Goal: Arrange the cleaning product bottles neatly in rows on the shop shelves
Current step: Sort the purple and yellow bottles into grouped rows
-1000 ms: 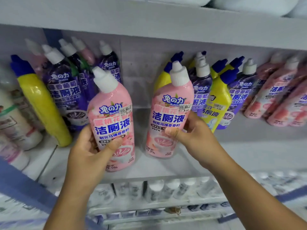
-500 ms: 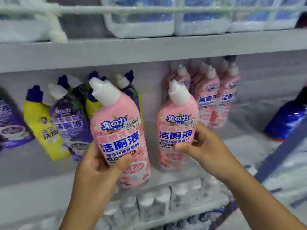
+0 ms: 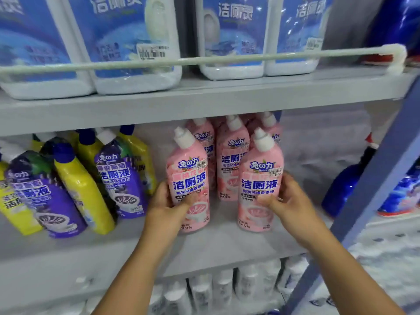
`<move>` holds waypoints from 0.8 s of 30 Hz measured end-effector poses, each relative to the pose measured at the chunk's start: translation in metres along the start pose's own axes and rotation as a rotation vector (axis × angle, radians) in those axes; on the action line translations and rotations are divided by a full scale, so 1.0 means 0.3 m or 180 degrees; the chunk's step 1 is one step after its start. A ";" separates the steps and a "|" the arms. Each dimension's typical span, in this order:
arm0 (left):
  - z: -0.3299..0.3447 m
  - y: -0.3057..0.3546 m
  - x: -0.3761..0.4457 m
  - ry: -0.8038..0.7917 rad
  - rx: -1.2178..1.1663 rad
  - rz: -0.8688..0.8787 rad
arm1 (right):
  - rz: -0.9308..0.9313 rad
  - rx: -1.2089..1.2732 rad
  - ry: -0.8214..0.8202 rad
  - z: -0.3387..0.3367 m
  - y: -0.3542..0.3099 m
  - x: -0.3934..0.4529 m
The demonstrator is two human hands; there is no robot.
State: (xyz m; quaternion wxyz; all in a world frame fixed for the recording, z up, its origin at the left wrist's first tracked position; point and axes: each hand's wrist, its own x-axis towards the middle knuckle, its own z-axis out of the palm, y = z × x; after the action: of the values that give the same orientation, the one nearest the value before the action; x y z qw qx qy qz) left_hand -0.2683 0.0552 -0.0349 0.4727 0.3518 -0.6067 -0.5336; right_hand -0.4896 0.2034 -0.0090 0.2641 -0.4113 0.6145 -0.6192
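Roughly six pink bottles on the middle shelf (image 3: 227, 248): two in front, about four clustered behind at 12 o'clock. Front pair upright, white angled caps, blue lettering, price stickers. Left hand (image 3: 168, 205) grips the left pink bottle (image 3: 188, 178), thumb across its label. Right hand (image 3: 288, 201) grips the right pink bottle (image 3: 261, 178) likewise. At 9 o'clock, purple bottles (image 3: 122, 178) and yellow bottles (image 3: 79, 185) lean together; count unclear. Forearms reach up from 6 o'clock.
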 end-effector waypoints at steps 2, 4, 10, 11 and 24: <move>0.038 -0.014 0.034 -0.0035 0.0046 0.0004 | 0.0031 0.0051 0.0012 -0.042 0.019 0.021; 0.061 -0.027 0.064 -0.0051 0.0108 0.0030 | 0.0025 0.0089 0.0020 -0.074 0.046 0.040; 0.090 -0.069 0.125 0.0019 0.0178 -0.0140 | -0.0162 0.0341 0.0199 -0.076 0.104 0.092; 0.085 -0.074 0.135 0.0019 0.0267 -0.0145 | -0.0212 0.0417 0.0284 -0.068 0.121 0.097; 0.081 -0.055 0.175 0.0036 0.0737 0.0094 | -0.0073 0.1084 0.0665 -0.025 0.241 0.109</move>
State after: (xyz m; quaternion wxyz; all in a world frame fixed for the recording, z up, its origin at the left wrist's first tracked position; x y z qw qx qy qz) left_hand -0.3086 0.0108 -0.0403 0.4401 0.3981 -0.6667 -0.4509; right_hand -0.5257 0.1727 -0.0729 0.2576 -0.3012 0.5202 -0.7565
